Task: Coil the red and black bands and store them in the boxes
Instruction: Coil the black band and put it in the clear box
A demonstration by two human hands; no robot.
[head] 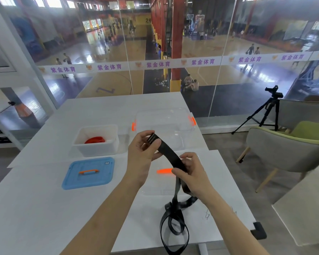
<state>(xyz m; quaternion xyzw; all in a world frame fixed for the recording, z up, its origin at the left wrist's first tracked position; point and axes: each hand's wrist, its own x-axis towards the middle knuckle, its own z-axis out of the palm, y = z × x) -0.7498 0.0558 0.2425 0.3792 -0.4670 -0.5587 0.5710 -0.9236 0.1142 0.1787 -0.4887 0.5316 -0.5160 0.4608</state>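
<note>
The left hand [143, 153] and the right hand [190, 173] both grip the black band [170, 157] above the worktop [44, 208], its loose end hanging down.

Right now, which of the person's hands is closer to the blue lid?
Left. The left hand is just right of the blue lid, pinching the black band; the right hand is farther right.

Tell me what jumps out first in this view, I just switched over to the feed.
Both hands are raised at centre, the left hand pinching the end of the black band and the right hand gripping it lower, with the rest hanging in loose loops over the table's near edge. At left, the red band lies coiled in the white box, behind the blue lid.
</note>
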